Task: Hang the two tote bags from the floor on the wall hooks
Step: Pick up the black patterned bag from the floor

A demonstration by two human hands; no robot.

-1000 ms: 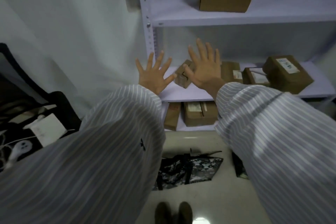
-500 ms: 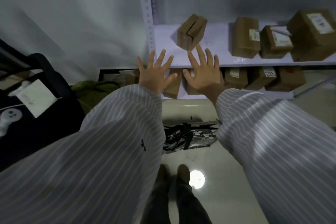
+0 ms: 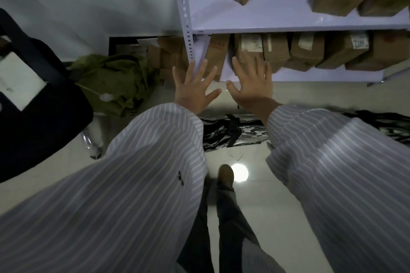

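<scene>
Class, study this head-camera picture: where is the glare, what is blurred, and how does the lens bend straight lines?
Head view: dim, bluish light; a round glare spot shines on the glossy floor beside the shoe; the near sleeves look soft, and the dark bag at the left edge is smeared; the wide lens tilts the shelf post and enlarges the forearms.

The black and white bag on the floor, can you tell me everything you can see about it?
The bag lies flat and crumpled on the shiny pale floor, just in front of the bottom shelf. It looks like thin cloth with a black and white blotchy pattern, and black straps cross its middle. Both striped sleeves hide its ends. Nothing holds it: the left hand and right hand are spread open above it, empty. More dark patterned cloth shows at the far right, but whether it is the same bag cannot be told.
</scene>
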